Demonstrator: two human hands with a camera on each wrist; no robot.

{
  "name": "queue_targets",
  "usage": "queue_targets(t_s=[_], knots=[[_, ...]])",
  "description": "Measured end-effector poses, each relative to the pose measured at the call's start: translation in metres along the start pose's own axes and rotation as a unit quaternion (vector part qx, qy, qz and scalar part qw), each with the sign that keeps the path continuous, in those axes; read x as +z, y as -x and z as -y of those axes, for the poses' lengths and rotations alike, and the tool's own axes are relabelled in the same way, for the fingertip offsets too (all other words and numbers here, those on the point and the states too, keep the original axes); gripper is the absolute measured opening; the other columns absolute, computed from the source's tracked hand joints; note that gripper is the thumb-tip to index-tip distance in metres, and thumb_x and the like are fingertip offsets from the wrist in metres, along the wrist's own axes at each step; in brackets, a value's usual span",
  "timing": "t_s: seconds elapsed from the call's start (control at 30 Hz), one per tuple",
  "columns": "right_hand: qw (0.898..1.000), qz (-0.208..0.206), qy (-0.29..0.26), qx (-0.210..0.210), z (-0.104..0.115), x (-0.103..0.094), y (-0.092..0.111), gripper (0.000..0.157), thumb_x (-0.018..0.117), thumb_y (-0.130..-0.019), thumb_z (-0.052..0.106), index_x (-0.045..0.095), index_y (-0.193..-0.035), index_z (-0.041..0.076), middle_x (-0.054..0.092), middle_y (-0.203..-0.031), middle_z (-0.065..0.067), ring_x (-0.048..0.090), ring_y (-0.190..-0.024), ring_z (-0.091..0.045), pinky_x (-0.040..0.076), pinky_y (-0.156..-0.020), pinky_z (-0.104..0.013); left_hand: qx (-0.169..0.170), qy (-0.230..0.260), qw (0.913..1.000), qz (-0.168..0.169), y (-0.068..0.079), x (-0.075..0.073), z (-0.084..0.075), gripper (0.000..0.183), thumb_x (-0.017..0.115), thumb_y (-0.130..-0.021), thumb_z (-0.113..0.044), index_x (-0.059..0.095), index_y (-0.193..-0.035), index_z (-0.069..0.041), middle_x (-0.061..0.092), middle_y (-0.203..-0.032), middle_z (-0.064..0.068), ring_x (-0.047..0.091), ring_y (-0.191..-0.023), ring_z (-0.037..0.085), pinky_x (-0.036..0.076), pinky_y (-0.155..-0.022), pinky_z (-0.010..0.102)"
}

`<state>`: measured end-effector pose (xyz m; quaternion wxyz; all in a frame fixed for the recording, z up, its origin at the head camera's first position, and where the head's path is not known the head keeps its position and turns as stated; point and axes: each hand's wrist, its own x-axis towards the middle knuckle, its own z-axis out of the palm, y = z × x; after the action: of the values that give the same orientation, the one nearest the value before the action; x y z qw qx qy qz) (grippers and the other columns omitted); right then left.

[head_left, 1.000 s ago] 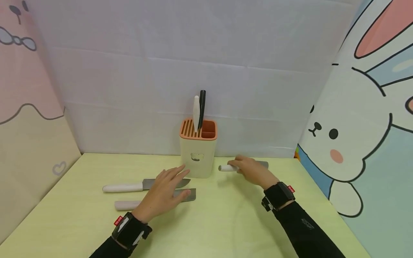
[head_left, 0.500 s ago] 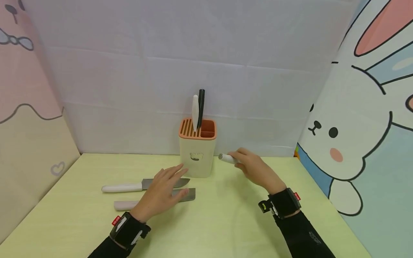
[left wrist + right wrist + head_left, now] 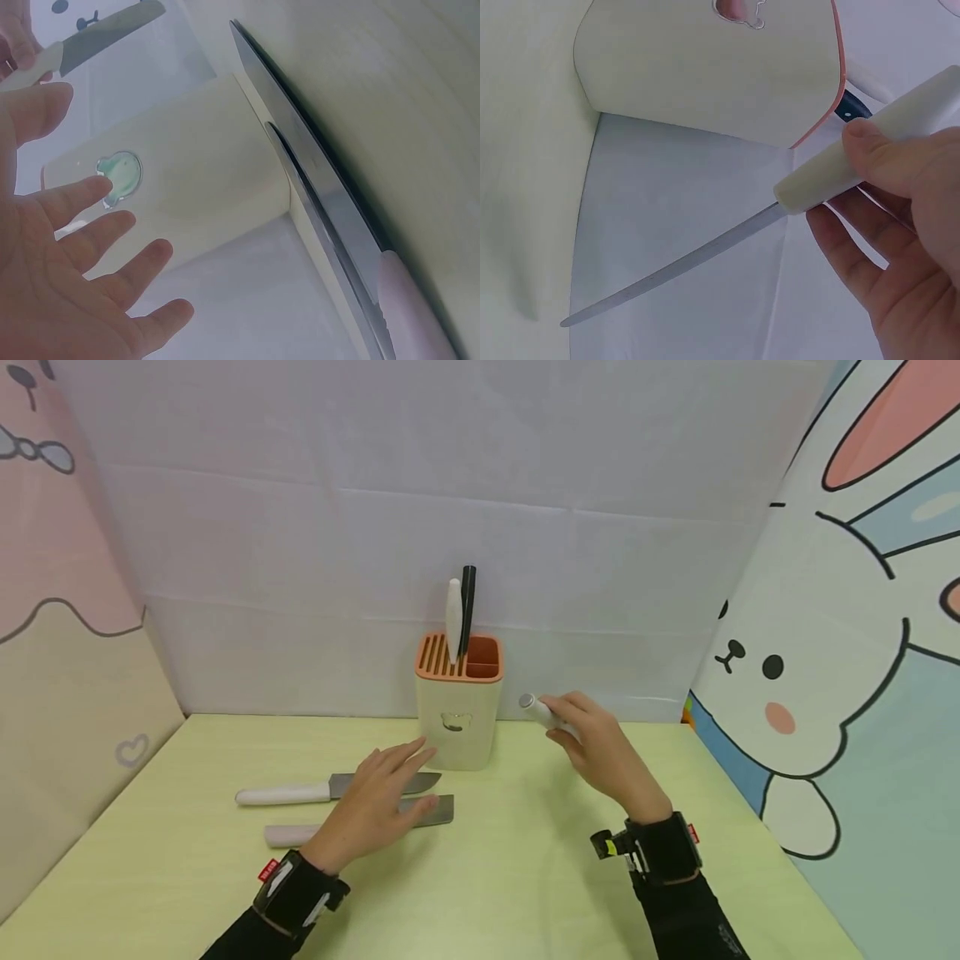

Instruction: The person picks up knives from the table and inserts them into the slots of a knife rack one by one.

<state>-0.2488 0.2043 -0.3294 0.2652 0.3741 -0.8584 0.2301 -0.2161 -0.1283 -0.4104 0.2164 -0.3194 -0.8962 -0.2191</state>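
Right hand (image 3: 603, 752) is holding a white-handled knife (image 3: 810, 184). Left hand (image 3: 375, 806), grip wide, is hovering near knife block (image 3: 460, 718) and two knives (image 3: 318, 792).

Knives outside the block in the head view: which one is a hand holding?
The white-handled knife in the right hand, to the right of the knife block. The pointed knife and the square-tipped knife lie on the table, unheld.

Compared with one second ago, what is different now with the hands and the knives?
The right hand raised its knife, tipping the handle end up, so the blade now slopes down. Nothing was newly grasped or released. Unchanged: the left hand, open near the holder; the white handle and black handle standing in it; the pointed knife and the square knife on the table.
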Motion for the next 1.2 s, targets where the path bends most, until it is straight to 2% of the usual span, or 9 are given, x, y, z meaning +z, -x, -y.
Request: queue_targets(t_s=[0.3, 0.6, 0.77, 0.97, 1.2], knots=[[0.999, -0.025, -0.023, -0.001, 0.017, 0.001, -0.004, 0.049, 0.070, -0.085, 0.002, 0.055, -0.131, 0.011, 0.056, -0.110, -0.002, 0.053, -0.100, -0.013, 0.050, -0.082, -0.033, 0.004, -0.007, 1.0000, -0.005, -0.002, -0.002, 0.000, 0.062, 0.060, -0.094, -0.044, 0.042, -0.143, -0.011, 0.036, -0.147, 0.012, 0.035, -0.131, 0.029, 0.023, -0.105, 0.062], [0.998, -0.044, -0.040, 0.004, 0.029, 0.012, -0.006, 0.053, 0.072, -0.084, 0.004, 0.054, -0.133, 0.015, 0.056, -0.109, 0.000, 0.054, -0.099, -0.012, 0.050, -0.082, -0.031, 0.010, -0.010, 0.9998, -0.012, -0.002, -0.004, 0.003, 0.063, 0.059, -0.094, -0.045, 0.042, -0.144, -0.012, 0.037, -0.147, 0.012, 0.035, -0.131, 0.030, 0.024, -0.104, 0.064], [0.996, -0.071, -0.056, 0.016, 0.033, 0.015, -0.005, 0.054, 0.073, -0.083, 0.003, 0.054, -0.133, 0.015, 0.057, -0.108, 0.001, 0.056, -0.099, -0.012, 0.051, -0.084, -0.029, 0.007, -0.010, 0.9999, -0.007, -0.001, -0.003, 0.003, 0.063, 0.060, -0.093, -0.045, 0.042, -0.143, -0.011, 0.037, -0.147, 0.012, 0.035, -0.131, 0.029, 0.022, -0.105, 0.063], [0.992, -0.091, -0.075, 0.042, 0.040, 0.014, -0.006, 0.048, 0.073, -0.083, 0.005, 0.057, -0.127, 0.012, 0.058, -0.106, 0.001, 0.057, -0.097, -0.011, 0.052, -0.083, -0.028, 0.006, -0.009, 0.9999, -0.006, 0.000, -0.002, 0.003, 0.063, 0.059, -0.093, -0.045, 0.042, -0.143, -0.011, 0.036, -0.148, 0.011, 0.034, -0.132, 0.028, 0.023, -0.105, 0.062], [0.988, -0.090, -0.115, 0.058, 0.049, 0.016, -0.009, 0.042, 0.073, -0.083, 0.005, 0.057, -0.121, 0.014, 0.058, -0.103, 0.002, 0.059, -0.095, -0.011, 0.053, -0.082, -0.030, 0.011, -0.005, 0.9999, -0.011, -0.001, -0.001, 0.003, 0.062, 0.059, -0.094, -0.044, 0.041, -0.144, -0.011, 0.036, -0.148, 0.011, 0.034, -0.132, 0.028, 0.023, -0.105, 0.063]])
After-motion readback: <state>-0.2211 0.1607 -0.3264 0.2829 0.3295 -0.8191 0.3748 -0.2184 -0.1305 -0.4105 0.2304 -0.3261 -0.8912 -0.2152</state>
